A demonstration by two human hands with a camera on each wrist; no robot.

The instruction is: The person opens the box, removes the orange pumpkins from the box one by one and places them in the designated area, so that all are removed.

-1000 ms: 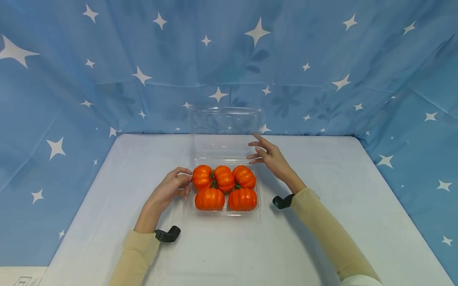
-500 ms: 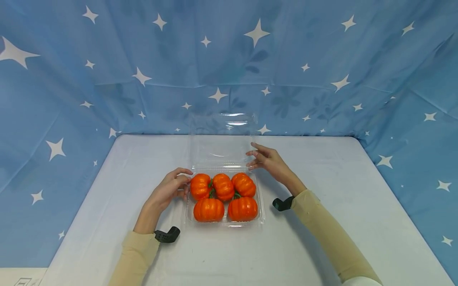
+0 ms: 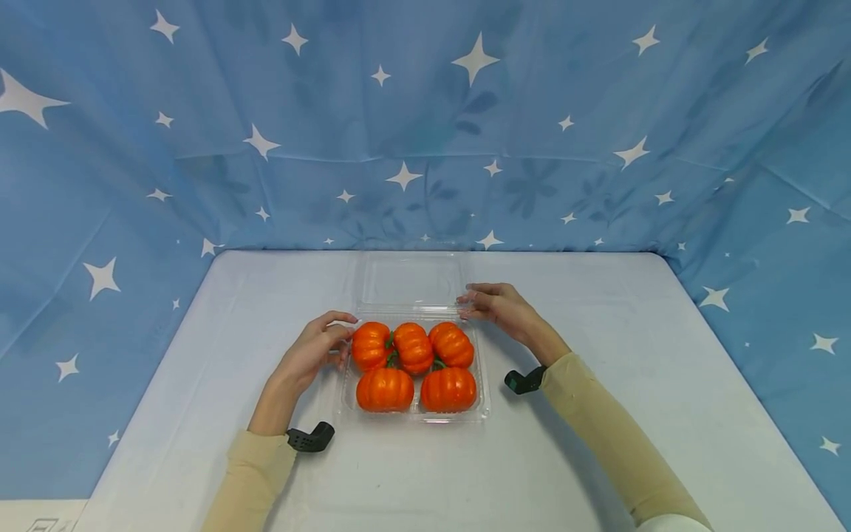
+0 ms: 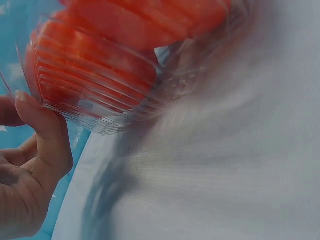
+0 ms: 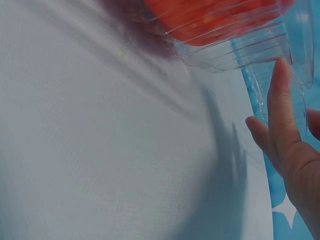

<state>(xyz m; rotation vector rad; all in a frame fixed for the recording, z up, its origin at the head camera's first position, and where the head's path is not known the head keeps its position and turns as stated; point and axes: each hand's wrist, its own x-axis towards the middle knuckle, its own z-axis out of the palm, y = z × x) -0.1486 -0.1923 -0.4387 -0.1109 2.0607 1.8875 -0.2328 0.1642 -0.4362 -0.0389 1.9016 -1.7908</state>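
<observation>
A clear plastic box [image 3: 444, 418] holds several orange pumpkins [image 3: 414, 349], and its hinged lid [image 3: 412, 284] leans far back behind it. At the box's back left corner is my left hand [image 3: 306, 362]. The left wrist view shows this hand [image 4: 37, 165] pinching the rim of the box [image 4: 102, 120] between thumb and finger. Beside the hinge at the back right is my right hand [image 3: 508, 314], fingers extended. In the right wrist view a straight digit of this hand [image 5: 295, 155] touches the corner of the box [image 5: 265, 50].
A white-covered table [image 3: 598, 325] lies under the box. Behind it and along both sides hangs a blue curtain [image 3: 425, 89] with white stars. A pale printed surface [image 3: 40, 513] shows at the lower left corner.
The box and pumpkins have shifted towards me. The lid has swung down backwards from its raised tilt, and my right hand has come lower with it. My left hand has barely moved.
</observation>
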